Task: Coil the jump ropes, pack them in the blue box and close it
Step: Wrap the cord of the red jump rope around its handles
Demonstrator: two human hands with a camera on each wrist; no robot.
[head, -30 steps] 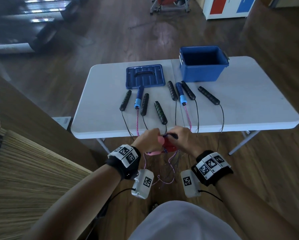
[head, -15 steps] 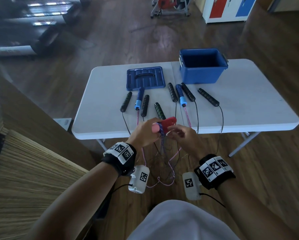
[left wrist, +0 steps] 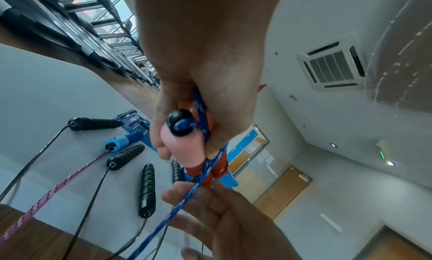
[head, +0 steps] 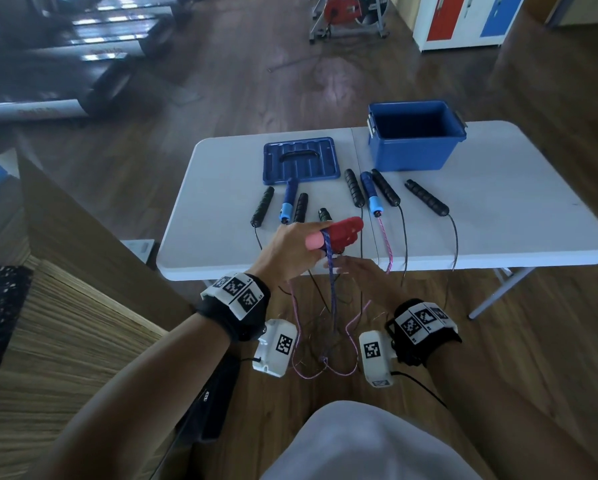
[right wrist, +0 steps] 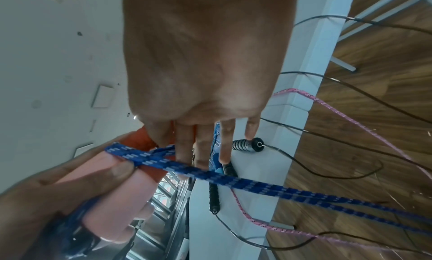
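Two handles, one pink and one red [head: 344, 232], sit bundled in the left hand [head: 292, 251], whose grip is clamped around them above the desk [head: 498, 216] front edge, with the blue braided cord [head: 332, 289] looped over them and trailing toward the floor. The right hand [head: 363, 275] sits just below with fingers [right wrist: 201, 149] straight and relaxed, the cord running across them; I cannot tell if it pinches anything. That cord looks light, soft and floppy, likely to tangle with the pink and black cords hanging nearby, so the rigid handles are the sensible place to hold while each wrap is guided close to them. Compared with half a second ago, the left hand has lifted the handles higher over the desk and the right hand has dropped away from them. Still open and empty, the blue box [head: 417, 140] stands at the far side, its lid [head: 299, 161] lying flat beside it
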